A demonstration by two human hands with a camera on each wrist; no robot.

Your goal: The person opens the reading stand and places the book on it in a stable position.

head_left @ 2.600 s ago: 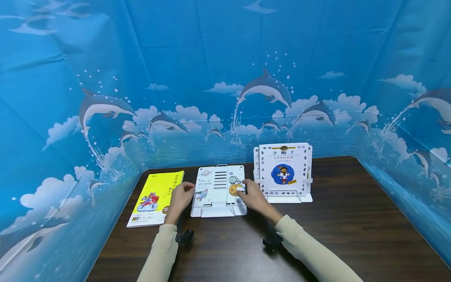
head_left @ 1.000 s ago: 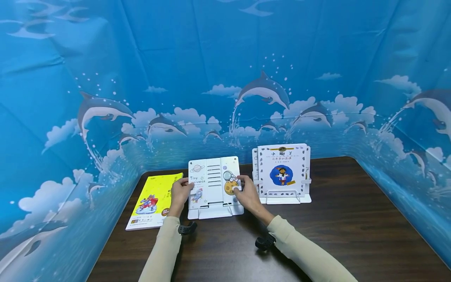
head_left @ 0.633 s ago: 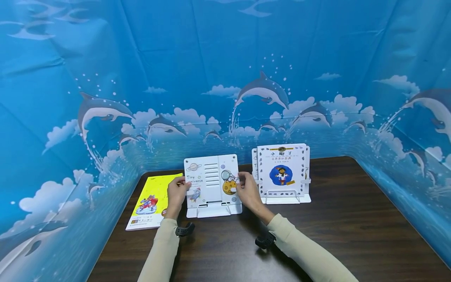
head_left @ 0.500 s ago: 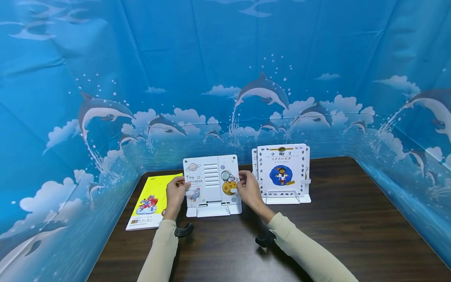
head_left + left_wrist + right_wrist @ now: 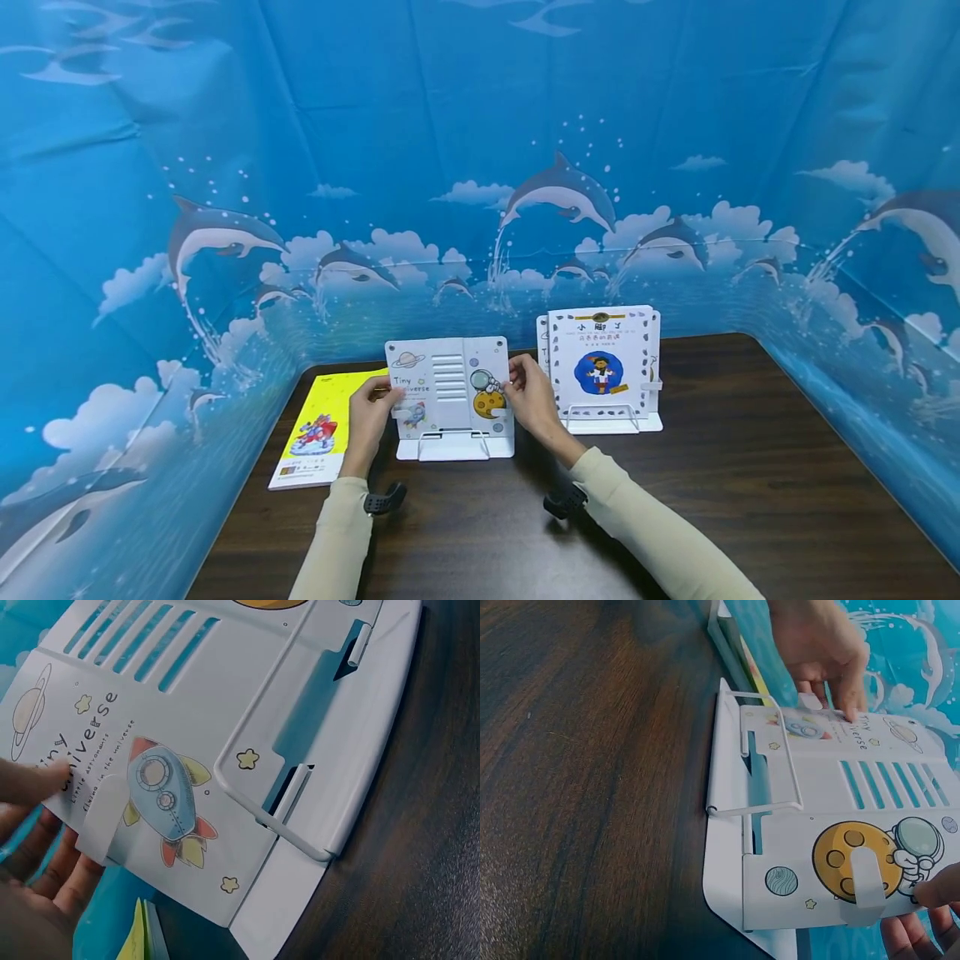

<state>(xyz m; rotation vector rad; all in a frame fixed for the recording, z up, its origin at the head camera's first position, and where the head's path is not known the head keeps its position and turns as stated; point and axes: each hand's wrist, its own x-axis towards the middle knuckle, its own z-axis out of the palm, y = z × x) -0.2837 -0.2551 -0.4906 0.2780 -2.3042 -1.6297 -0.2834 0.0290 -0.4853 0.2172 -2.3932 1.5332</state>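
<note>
A white book stand (image 5: 450, 392) printed with "Tiny Universe", a rocket and an astronaut stands on the table with its back plate raised. My left hand (image 5: 369, 414) pinches the plate's left edge, thumb on the front and fingers behind, as the left wrist view shows. At the right edge, my right hand (image 5: 534, 398) pinches the plate the same way, near the astronaut. A wire page holder (image 5: 791, 761) sticks out in front of the plate above the base ledge (image 5: 360, 750). Most of the plate's back is hidden.
On the left lies a yellow book (image 5: 318, 429), partly behind my left arm. Just right of my right hand, a second white stand holds a white book (image 5: 602, 362) upright. A blue dolphin curtain (image 5: 420, 167) encloses the dark wooden table (image 5: 735, 450).
Both hands have come to grip the plate's side edges. The stand has shifted left, and its back plate has been tilted up from lying flatter. The two books stay put.
</note>
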